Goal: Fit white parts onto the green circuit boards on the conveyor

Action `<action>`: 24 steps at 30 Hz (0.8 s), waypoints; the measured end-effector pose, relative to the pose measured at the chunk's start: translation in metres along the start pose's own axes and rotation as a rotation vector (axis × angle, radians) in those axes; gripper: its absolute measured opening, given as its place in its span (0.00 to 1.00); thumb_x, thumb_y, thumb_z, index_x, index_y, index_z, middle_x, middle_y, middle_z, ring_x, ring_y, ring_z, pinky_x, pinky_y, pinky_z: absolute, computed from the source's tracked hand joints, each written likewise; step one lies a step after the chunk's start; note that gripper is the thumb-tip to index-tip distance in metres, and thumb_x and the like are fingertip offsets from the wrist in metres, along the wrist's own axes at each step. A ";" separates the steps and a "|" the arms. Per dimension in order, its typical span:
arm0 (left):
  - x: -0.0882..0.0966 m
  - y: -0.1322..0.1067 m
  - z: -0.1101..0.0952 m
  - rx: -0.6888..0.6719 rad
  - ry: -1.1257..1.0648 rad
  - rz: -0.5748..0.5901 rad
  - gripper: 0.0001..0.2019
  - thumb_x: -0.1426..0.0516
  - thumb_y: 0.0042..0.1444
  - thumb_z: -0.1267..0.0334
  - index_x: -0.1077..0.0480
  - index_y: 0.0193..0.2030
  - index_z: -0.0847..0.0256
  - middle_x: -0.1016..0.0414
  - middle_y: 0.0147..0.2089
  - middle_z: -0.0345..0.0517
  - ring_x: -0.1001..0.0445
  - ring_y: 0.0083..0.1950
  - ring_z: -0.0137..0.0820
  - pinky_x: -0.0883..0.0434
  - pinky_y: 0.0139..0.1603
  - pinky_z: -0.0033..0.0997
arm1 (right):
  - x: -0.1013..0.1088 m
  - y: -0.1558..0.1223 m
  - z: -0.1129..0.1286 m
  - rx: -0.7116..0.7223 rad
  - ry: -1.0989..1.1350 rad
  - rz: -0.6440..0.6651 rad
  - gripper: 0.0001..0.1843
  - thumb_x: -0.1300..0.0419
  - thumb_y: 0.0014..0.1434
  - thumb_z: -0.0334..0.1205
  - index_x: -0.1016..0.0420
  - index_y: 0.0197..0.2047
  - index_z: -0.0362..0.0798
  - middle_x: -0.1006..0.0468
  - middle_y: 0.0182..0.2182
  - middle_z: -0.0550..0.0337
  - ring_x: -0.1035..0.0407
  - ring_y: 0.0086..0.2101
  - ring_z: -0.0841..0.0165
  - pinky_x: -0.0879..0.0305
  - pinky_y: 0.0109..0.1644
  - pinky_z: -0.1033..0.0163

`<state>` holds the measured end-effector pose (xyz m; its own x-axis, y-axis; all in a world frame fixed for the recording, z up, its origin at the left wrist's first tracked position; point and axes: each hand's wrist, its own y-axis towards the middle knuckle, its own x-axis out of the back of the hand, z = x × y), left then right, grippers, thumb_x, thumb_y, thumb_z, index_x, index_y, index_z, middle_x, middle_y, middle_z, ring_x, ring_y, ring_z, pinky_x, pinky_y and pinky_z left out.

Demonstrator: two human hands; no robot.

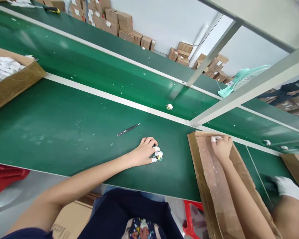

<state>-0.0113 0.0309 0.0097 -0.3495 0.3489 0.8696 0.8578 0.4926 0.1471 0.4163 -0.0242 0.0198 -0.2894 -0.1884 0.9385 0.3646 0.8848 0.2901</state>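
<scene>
My left hand [146, 153] rests on the green table, with white covers on its thumb and a fingertip. Those two fingers close on the left side of a small circuit board [159, 155] carrying white and yellow parts. To its upper left lie dark tweezers [128, 129]. Reaching along a long open cardboard box [198, 166], my right hand [222, 147] is at the far end wall. Its covered fingertips are pinched together close to the rim; whatever they hold, if anything, is hidden. Some small white specks show on the box floor.
At left stands a carton [17, 84] filled with white pieces. Another small part [169, 106] lies beyond the white rail [114, 98]. A metal post [239, 86] slants up near a green fan [244, 79]. A co-worker's white-gloved hand [290, 191] is at right, near another carton [295, 167].
</scene>
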 end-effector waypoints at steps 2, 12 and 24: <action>0.000 0.000 -0.002 0.005 -0.008 0.007 0.07 0.39 0.52 0.66 0.30 0.38 0.63 0.36 0.54 0.55 0.43 0.60 0.49 0.42 0.56 0.51 | 0.026 -0.009 0.003 -0.023 0.192 -0.029 0.26 0.58 0.65 0.44 0.24 0.35 0.36 0.28 0.41 0.32 0.37 0.47 0.48 0.42 0.50 0.46; -0.005 0.002 -0.005 -0.043 0.024 0.043 0.07 0.39 0.50 0.66 0.30 0.35 0.65 0.33 0.50 0.54 0.42 0.57 0.47 0.43 0.54 0.48 | 0.133 -0.173 0.137 0.369 0.766 0.125 0.11 0.46 0.64 0.41 0.27 0.48 0.53 0.23 0.44 0.55 0.31 0.45 0.59 0.32 0.48 0.53; -0.006 0.002 -0.002 -0.050 -0.012 0.020 0.07 0.40 0.51 0.66 0.30 0.36 0.65 0.33 0.52 0.53 0.42 0.57 0.46 0.44 0.53 0.45 | 0.084 -0.161 0.214 0.413 0.479 -0.075 0.13 0.44 0.64 0.38 0.26 0.50 0.46 0.22 0.45 0.49 0.35 0.42 0.55 0.37 0.42 0.52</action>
<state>-0.0064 0.0279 0.0056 -0.3367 0.3678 0.8668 0.8820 0.4454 0.1536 0.1442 -0.0914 0.0117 0.1618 -0.3410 0.9260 -0.0402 0.9353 0.3515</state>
